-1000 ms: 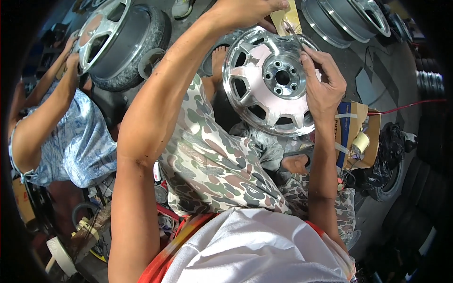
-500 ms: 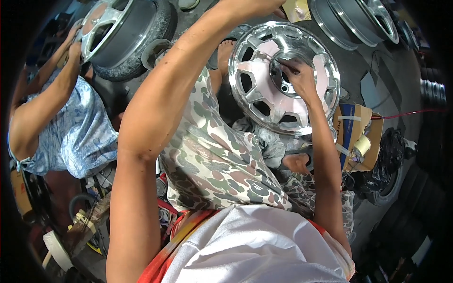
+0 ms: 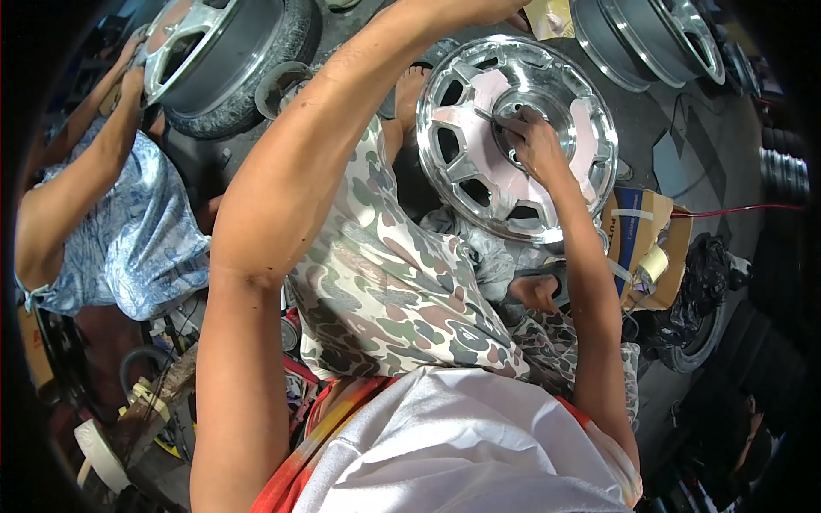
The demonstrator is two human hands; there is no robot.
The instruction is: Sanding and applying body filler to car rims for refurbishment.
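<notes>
A polished chrome wheel rim (image 3: 448, 114) lies face up before me. Pale pink covering (image 3: 584, 141), like masking, lies over parts of its spokes and centre. My right hand (image 3: 535, 144) is at the hub, its fingers pinched together. A thin dark shape sticks out from the fingertips toward the left spoke; its kind cannot be made out. My left arm reaches up across the view, and only a bit of my left hand (image 3: 516, 19) shows at the top edge, beyond the rim. Its fingers are mostly out of the picture.
At left a person in a blue patterned garment (image 3: 137, 231) handles another wheel (image 3: 224, 64) with a tyre. More rims (image 3: 620, 43) stand at upper right. An open cardboard box (image 3: 671, 286) with a tape roll (image 3: 653, 264) and a black plastic bag (image 3: 705, 278) lie right.
My right hand has shifted slightly left within the hub, and the thin dark shape now points to the left spoke. My left hand has moved slightly right along the top edge.
</notes>
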